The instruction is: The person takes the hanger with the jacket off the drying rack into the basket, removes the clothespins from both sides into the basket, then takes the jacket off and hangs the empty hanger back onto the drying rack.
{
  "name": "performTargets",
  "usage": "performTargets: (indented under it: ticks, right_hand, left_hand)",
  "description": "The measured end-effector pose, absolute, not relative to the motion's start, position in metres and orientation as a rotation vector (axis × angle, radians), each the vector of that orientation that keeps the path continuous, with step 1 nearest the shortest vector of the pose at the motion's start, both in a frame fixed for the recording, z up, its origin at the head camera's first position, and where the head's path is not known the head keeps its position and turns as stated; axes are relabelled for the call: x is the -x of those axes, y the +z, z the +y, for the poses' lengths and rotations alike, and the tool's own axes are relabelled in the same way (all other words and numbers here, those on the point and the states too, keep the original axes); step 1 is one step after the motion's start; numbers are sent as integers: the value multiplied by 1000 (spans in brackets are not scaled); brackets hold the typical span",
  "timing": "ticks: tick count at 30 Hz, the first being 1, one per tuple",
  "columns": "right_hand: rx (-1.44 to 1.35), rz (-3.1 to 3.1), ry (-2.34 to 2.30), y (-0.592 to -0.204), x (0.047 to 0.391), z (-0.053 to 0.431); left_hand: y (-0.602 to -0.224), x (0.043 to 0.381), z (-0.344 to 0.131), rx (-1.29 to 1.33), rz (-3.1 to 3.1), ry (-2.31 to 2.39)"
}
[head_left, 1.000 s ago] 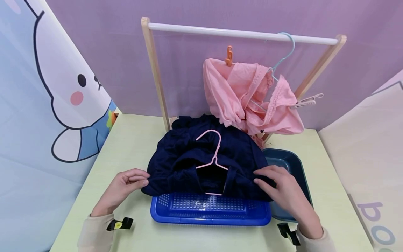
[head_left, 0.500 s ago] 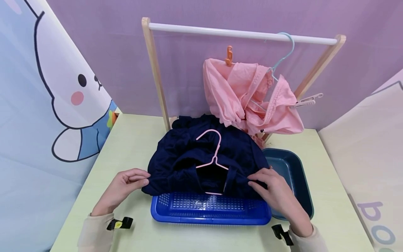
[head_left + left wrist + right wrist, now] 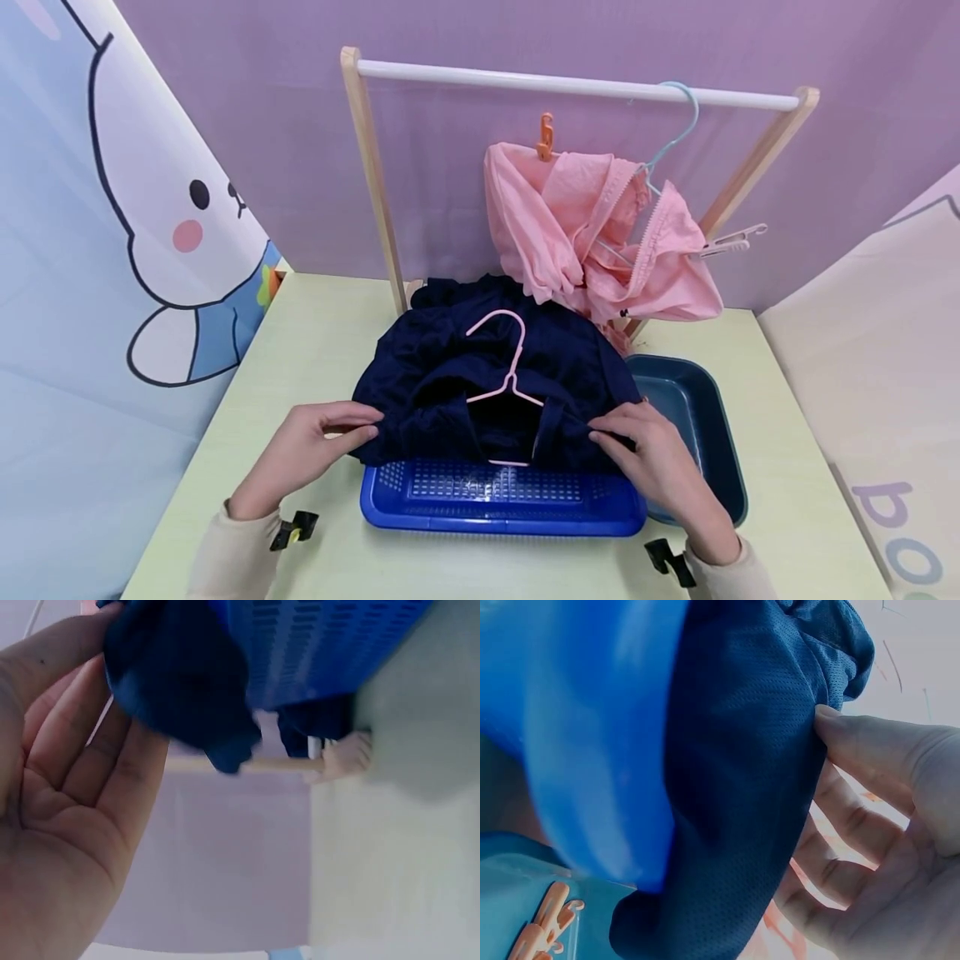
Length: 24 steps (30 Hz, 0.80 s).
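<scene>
A navy top [image 3: 427,358] of fine mesh cloth lies bunched over the back of a blue basket [image 3: 502,526]. Its neck opening faces me, and a pink hanger [image 3: 522,337] sticks out of it, hook uppermost; the hanger's arms are mostly hidden inside the cloth. At the top's left shoulder, my left hand [image 3: 311,442] pinches the cloth between thumb and fingers. My right hand [image 3: 656,450] pinches the opposite side, beyond the neck opening. Up close in the right wrist view, the thumb [image 3: 847,735] presses the cloth's edge, with the fingers behind it.
Behind stands a rack with a white bar [image 3: 510,79]. A pink jacket [image 3: 551,221] hangs there on a light-blue hanger [image 3: 693,117], with an orange clip [image 3: 545,137] and a pale clip [image 3: 727,242] on it. A teal tray [image 3: 716,408] at right contains orange clips [image 3: 547,919].
My left hand has shifted inward to the right along the top's shoulder. Earlier, the right hand slid left toward the neck opening. The top and hanger have barely moved.
</scene>
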State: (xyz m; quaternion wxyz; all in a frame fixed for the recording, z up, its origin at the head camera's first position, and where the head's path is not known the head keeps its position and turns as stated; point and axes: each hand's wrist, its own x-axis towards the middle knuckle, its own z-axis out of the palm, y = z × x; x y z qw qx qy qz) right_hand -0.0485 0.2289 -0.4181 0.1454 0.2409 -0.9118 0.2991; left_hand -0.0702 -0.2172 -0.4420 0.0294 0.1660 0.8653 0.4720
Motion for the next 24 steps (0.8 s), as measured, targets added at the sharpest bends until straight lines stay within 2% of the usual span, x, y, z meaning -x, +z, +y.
performTargets:
  ticks: [9, 24]
  right_hand:
    - [-682, -2609, 862, -420, 48, 228]
    - [-685, -2596, 868, -418, 47, 224]
  left_hand:
    - [-430, 71, -189, -662, 2767, 1226]
    - [-410, 79, -153, -790, 2872, 1180]
